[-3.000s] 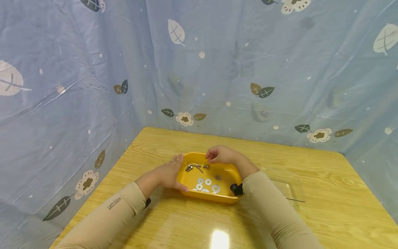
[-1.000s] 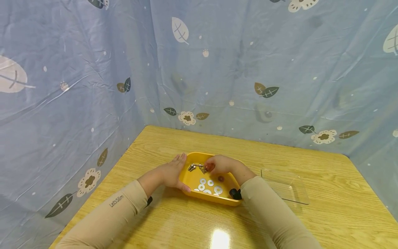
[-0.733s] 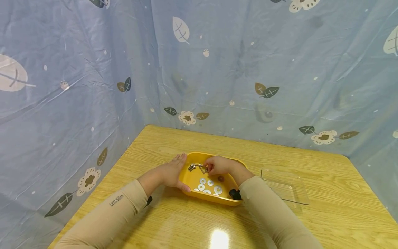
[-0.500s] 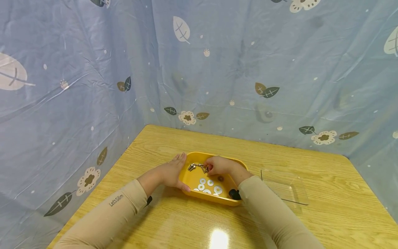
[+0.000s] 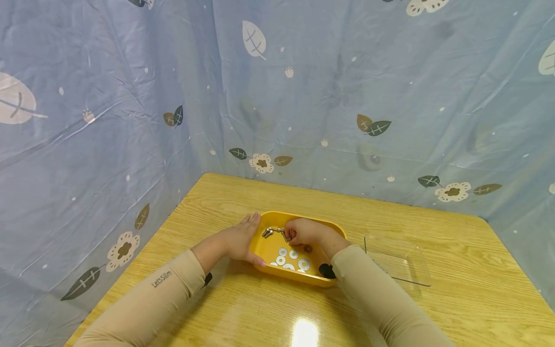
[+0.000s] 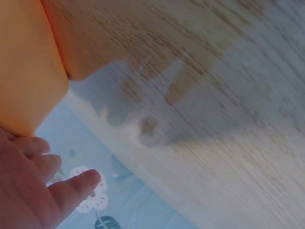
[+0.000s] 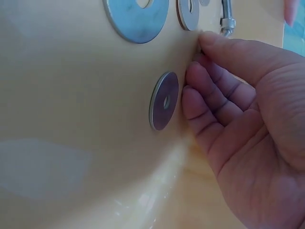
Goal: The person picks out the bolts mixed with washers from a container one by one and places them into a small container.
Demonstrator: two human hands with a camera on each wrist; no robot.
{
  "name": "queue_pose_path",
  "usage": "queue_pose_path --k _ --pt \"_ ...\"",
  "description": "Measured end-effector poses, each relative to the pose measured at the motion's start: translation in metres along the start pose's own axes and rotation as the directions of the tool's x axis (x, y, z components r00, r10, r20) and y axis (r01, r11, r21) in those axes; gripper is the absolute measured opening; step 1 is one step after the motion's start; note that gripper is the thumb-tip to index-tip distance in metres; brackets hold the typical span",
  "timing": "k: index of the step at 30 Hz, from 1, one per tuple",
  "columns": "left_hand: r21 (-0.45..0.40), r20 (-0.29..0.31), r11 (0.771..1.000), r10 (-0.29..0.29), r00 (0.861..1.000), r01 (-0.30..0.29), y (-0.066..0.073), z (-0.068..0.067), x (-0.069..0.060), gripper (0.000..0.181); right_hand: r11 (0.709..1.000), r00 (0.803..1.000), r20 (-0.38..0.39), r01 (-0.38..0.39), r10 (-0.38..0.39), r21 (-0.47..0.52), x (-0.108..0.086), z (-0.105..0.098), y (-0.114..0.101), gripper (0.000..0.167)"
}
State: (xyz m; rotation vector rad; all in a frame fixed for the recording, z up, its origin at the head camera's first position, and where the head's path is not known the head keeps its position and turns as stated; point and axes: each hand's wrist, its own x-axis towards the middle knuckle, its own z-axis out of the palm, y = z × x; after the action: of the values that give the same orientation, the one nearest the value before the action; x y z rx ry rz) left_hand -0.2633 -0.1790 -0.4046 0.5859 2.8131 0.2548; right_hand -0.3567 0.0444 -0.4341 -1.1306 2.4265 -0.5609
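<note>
A yellow plastic bin [image 5: 290,273] sits on the table, holding metal bolts [image 5: 267,233] towards its far left and flat washers [image 5: 304,264] towards its near side. My left hand [image 5: 237,243] rests against the bin's left end with fingers spread and extended; the left wrist view shows its fingers [image 6: 78,188] by the orange-looking wall. Inside the bin, my right hand [image 5: 305,231] has curled fingers and pinches a bolt at the fingertips, largely hidden by the hand. In the right wrist view, a washer [image 7: 164,101] stands out close beside the curled fingers.
To the right of the bin lies a clear plastic tray or lid [image 5: 405,262] on the wooden table [image 5: 243,308]. A blue patterned curtain [image 5: 312,96] hangs along the table's back and left sides.
My right hand has come down from the bin's far rim to the bolts, and its fingertips shift slightly among them. The left hand stays on the bin's left end.
</note>
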Motion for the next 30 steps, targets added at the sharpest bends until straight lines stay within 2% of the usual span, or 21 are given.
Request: queue_pose_path --k 4,10,17,30 --pt "-0.003 0.004 1.000 -0.006 1.000 0.006 0.0003 -0.0001 -0.0001 0.129 1.000 0.999 0.036 0.012 -0.012 0.020 -0.0013 0.0003 0.0015 0.011" --pt "-0.002 -0.005 1.000 -0.005 1.000 0.005 -0.0003 0.0001 0.0010 0.130 0.994 0.998 0.036 -0.056 0.053 0.095 -0.0008 0.0008 0.0013 0.027" --pt "0.003 -0.001 1.000 -0.007 1.000 0.007 -0.0007 0.0011 0.0018 0.133 0.996 0.996 0.006 -0.085 0.085 -0.030 -0.0002 -0.0001 -0.0021 0.017" --pt "0.028 0.006 0.999 -0.018 1.000 0.018 -0.0016 0.0022 0.0020 0.134 0.999 0.999 0.005 -0.032 0.032 -0.020 -0.0022 -0.0033 0.0004 0.012"
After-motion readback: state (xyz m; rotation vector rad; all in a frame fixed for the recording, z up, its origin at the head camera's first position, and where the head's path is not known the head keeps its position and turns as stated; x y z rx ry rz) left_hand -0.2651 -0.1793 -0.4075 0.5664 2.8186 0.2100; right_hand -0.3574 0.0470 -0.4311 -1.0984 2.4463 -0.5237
